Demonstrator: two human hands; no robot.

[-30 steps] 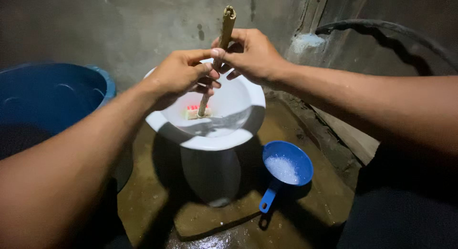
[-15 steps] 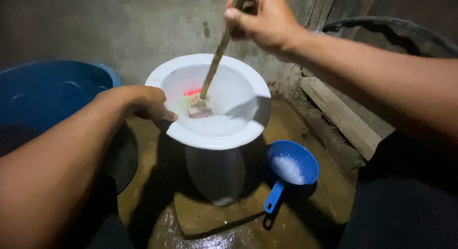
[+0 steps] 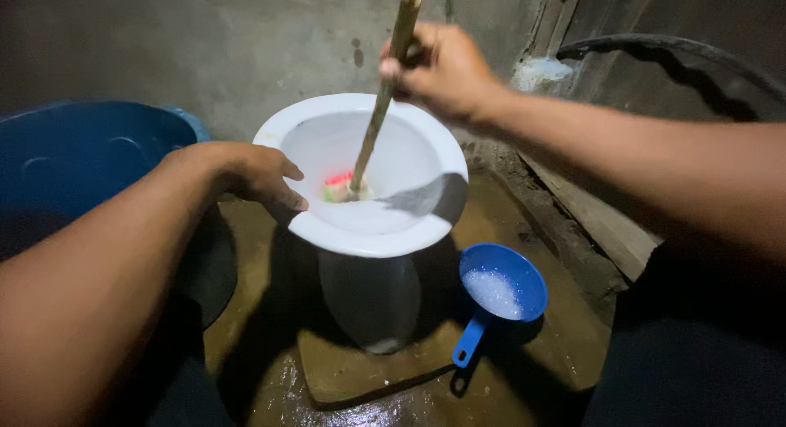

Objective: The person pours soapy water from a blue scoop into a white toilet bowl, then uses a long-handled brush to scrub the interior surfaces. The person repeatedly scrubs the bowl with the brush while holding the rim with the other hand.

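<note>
A white toilet bowl (image 3: 426, 144) stands on a wet floor in the middle of the view. My right hand (image 3: 446, 71) grips the wooden handle of a brush (image 3: 385, 99) above the bowl's far rim. The brush head, with red and pale bristles (image 3: 337, 186), sits low inside the bowl against its left wall. My left hand (image 3: 250, 173) rests on the bowl's left rim, fingers curled over the edge and holding nothing else.
A large blue tub (image 3: 74, 161) stands at the left. A blue dipper (image 3: 501, 289) with white foam or powder in it lies on the floor right of the bowl. A concrete wall runs behind; a wooden plank (image 3: 606, 222) and a dark hose (image 3: 655, 46) are at right.
A second ago both hands held the handle. My left hand let go and dropped to the bowl's rim. My right hand has moved the brush head lower in the bowl.
</note>
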